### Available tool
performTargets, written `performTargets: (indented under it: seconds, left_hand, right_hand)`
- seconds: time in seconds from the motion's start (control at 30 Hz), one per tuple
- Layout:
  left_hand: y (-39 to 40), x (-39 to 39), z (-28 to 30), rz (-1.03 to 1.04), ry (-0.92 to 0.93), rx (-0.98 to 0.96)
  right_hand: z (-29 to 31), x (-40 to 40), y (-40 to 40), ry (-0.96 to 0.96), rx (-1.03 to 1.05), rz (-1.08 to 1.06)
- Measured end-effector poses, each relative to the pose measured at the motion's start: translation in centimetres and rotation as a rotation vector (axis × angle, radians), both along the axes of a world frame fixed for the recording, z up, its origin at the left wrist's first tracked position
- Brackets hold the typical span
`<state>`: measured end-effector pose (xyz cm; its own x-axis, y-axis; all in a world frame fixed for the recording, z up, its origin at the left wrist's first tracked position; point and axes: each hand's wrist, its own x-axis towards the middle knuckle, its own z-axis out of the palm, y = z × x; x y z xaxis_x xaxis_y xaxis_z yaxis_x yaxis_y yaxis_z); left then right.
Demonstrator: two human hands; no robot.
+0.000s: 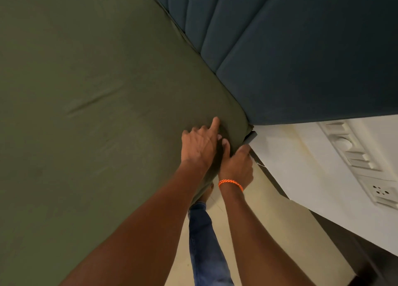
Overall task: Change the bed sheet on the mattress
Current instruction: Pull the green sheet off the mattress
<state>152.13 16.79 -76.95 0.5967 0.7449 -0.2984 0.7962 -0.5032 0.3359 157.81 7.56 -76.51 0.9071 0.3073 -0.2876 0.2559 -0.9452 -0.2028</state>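
Head camera showed the left hand (pixel 199 144) pressed flat on the green bed sheet (pixel 97 92) at the mattress corner, while the right hand (pixel 237 165) gripped its edge beside the headboard (pixel 301 59). Pulling downward evenly would likely seat the corner without wrinkles.

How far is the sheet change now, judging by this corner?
Done: the green sheet covers the mattress top. In hand: the left hand presses the corner by the headboard while the right hand pulls the edge down. Left: other corners, unseen.
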Motion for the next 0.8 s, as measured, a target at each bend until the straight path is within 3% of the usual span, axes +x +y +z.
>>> performTargets:
  seconds: [0.07,0.27,0.47,0.6,0.8]
  left_hand:
    - [-0.3,0.1,-0.3,-0.014,-0.003,0.021]
    - [-0.4,0.1,0.2,0.043,-0.059,0.005]
    - [-0.2,-0.9,1.0,0.114,-0.169,-0.175]
    - [-1.6,-2.6,2.1,-0.109,-0.085,-0.087]
    - [-3.5,-1.5,3.2,-0.266,0.080,-0.020]
  right_hand:
    - [-1.1,-0.1,-0.8,0.095,0.072,-0.043]
    - [-2.0,2.1,-2.5,0.079,0.277,-0.006]
    - [0.7,1.3,-0.1,0.137,0.488,0.045]
    - [1.4,0.5,2.1,0.275,0.610,-0.188]
    - [1.1,0.8,0.5,0.209,0.560,-0.422]
